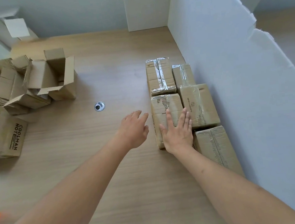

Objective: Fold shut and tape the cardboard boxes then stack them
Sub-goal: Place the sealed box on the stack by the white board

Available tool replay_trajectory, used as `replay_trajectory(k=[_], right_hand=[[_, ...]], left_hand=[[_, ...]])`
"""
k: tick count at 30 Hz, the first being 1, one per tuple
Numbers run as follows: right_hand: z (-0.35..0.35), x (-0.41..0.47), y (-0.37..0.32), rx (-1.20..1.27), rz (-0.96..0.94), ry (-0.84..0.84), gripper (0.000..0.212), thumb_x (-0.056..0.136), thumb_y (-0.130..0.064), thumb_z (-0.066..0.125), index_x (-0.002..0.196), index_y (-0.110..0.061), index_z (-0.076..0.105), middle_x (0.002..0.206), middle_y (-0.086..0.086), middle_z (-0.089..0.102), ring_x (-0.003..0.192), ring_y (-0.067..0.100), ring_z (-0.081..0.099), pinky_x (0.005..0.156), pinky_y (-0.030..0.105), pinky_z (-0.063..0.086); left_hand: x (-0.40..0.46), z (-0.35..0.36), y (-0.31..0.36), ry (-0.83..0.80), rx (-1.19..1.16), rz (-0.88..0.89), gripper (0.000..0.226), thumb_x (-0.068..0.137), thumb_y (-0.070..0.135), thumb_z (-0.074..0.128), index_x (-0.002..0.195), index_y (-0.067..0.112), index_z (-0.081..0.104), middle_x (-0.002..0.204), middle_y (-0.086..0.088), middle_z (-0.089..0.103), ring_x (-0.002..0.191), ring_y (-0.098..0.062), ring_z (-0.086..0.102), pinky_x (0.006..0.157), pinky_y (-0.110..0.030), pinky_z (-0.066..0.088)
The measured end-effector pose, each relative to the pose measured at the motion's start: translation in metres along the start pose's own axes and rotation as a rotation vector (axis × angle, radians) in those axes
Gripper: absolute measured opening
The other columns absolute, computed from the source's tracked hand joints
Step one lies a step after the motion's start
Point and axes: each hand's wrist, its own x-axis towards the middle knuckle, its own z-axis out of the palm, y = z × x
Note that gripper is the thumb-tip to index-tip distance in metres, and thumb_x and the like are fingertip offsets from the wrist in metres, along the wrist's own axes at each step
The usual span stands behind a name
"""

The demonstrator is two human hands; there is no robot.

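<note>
My left hand [134, 128] is open in the air, just left of the taped box [167, 110]. My right hand [178, 132] lies flat and open on top of it. That box runs long away from me, in the stack by the white wall [247, 86]. The open boxes [40, 81] wait far left, nearer my left hand.

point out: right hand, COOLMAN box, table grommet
right hand [178, 132], head view, back of the hand
COOLMAN box [7, 138], head view, printed face
grommet [99, 106], head view, centre of metal ring
</note>
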Motion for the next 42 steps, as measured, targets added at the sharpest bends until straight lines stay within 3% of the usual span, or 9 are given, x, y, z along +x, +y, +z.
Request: replay_trajectory(k=[7, 13, 18, 22, 29, 32, 35, 42], right_hand=[[-0.001, -0.002, -0.002, -0.086, 0.013, -0.015, 0.068, 0.103, -0.064, 0.012, 0.160, -0.037, -0.012, 0.164, 0.027, -0.021, 0.154, 0.039, -0.018, 0.126, 0.050, -0.006], [-0.036, -0.025, -0.025, -0.060, -0.094, -0.009, 0.059, 0.107, -0.043, 0.034, 0.160, -0.019, 0.024, 0.169, 0.015, 0.015, 0.156, 0.033, 0.011, 0.126, 0.046, 0.014], [-0.074, -0.062, -0.052, 0.005, -0.206, 0.036, 0.050, 0.104, -0.041, 0.041, 0.149, -0.019, 0.044, 0.156, 0.006, 0.043, 0.146, 0.030, 0.035, 0.117, 0.044, 0.032], [-0.107, -0.096, -0.070, -0.026, -0.326, 0.076, 0.055, 0.103, -0.050, 0.041, 0.149, -0.021, 0.045, 0.157, 0.004, 0.042, 0.145, 0.024, 0.036, 0.116, 0.043, 0.034], [-0.152, -0.149, -0.110, -0.041, -0.501, 0.105, 0.060, 0.103, -0.058, 0.036, 0.153, -0.025, 0.042, 0.165, 0.004, 0.031, 0.153, 0.026, 0.026, 0.120, 0.045, 0.028], [-0.154, -0.174, -0.125, -0.082, -0.587, 0.104, 0.056, 0.104, -0.055, 0.035, 0.150, -0.024, 0.046, 0.158, 0.005, 0.040, 0.149, 0.030, 0.031, 0.116, 0.045, 0.031], [-0.148, -0.202, -0.143, -0.111, -0.690, 0.116, 0.053, 0.104, -0.053, 0.035, 0.144, -0.022, 0.052, 0.137, 0.003, 0.055, 0.135, 0.029, 0.045, 0.107, 0.043, 0.038], [-0.124, -0.268, -0.211, -0.082, -0.854, 0.090, 0.052, 0.103, -0.054, 0.038, 0.138, -0.020, 0.058, 0.136, 0.004, 0.058, 0.130, 0.028, 0.050, 0.106, 0.044, 0.042]], left_hand=[[-0.016, 0.005, -0.007, -0.005, 0.009, 0.021, 0.057, 0.104, 0.032, 0.046, 0.157, 0.017, 0.032, 0.161, -0.013, 0.033, 0.147, -0.031, 0.032, 0.118, -0.043, 0.029], [-0.044, -0.016, -0.015, 0.044, 0.029, 0.067, 0.056, 0.104, 0.032, 0.046, 0.157, 0.018, 0.035, 0.161, -0.011, 0.034, 0.147, -0.029, 0.034, 0.120, -0.042, 0.027], [-0.078, -0.048, -0.026, 0.105, 0.048, 0.089, 0.054, 0.104, 0.033, 0.046, 0.155, 0.018, 0.038, 0.157, -0.007, 0.040, 0.142, -0.029, 0.041, 0.120, -0.045, 0.026], [-0.123, -0.072, -0.034, 0.174, 0.051, 0.077, 0.049, 0.103, 0.035, 0.046, 0.148, 0.016, 0.044, 0.147, -0.006, 0.049, 0.129, -0.030, 0.049, 0.109, -0.040, 0.035], [-0.204, -0.099, -0.048, 0.282, 0.038, -0.036, 0.051, 0.106, 0.037, 0.042, 0.153, 0.017, 0.040, 0.152, -0.006, 0.045, 0.136, -0.027, 0.045, 0.115, -0.042, 0.029], [-0.241, -0.100, -0.051, 0.313, 0.009, -0.120, 0.050, 0.106, 0.036, 0.043, 0.154, 0.020, 0.040, 0.154, -0.004, 0.044, 0.138, -0.027, 0.043, 0.119, -0.046, 0.027], [-0.281, -0.094, -0.055, 0.359, -0.026, -0.194, 0.050, 0.105, 0.036, 0.044, 0.154, 0.021, 0.041, 0.154, -0.003, 0.044, 0.141, -0.025, 0.042, 0.120, -0.046, 0.025], [-0.380, -0.079, -0.098, 0.374, -0.031, -0.364, 0.055, 0.106, 0.038, 0.043, 0.157, 0.019, 0.037, 0.161, -0.007, 0.036, 0.146, -0.025, 0.036, 0.122, -0.046, 0.026]])
